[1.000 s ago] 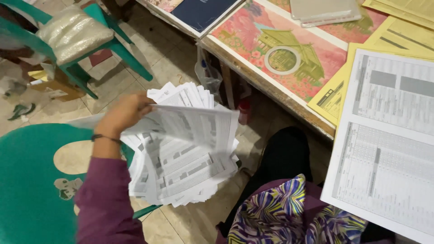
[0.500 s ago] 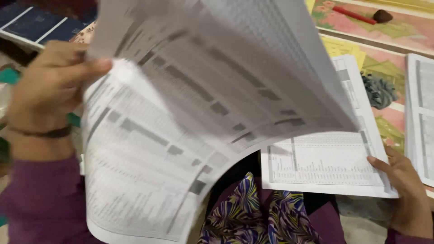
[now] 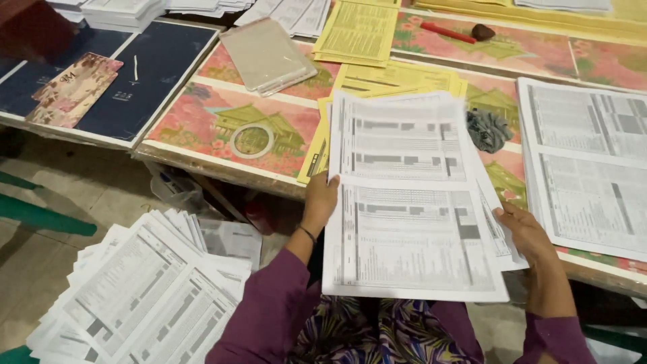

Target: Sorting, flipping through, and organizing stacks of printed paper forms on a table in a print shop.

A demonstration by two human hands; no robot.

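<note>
The sheaf of printed forms (image 3: 411, 209) lies half on the table's near edge (image 3: 222, 172) and half out over the person's lap, its sheets fanned unevenly at the right side. The left hand (image 3: 319, 202) clamps the sheaf's left edge, thumb on top and fingers beneath; the right hand (image 3: 524, 232) holds the lower right edges, fingers curled under the loose sheets. Since only the far half rests on the table, the sheaf could sag or slide toward the lap if either grip slackens, and the splayed right-hand sheets look likely to slip out of order or fall. Under its far end lie yellow sheets (image 3: 397, 77), which could be dragged along or creased if the sheaf is pushed forward. A dark crumpled cloth (image 3: 486, 129) sits just beside the sheaf's right side and could catch a corner. Further right, a white stack (image 3: 586, 165) lies near the table's edge; stray forms could mix into it. Down at the left, a loosely fanned pile (image 3: 135, 296) rests low beside the person's knee, where a dropped sheet would be lost among similar ones.
</note>
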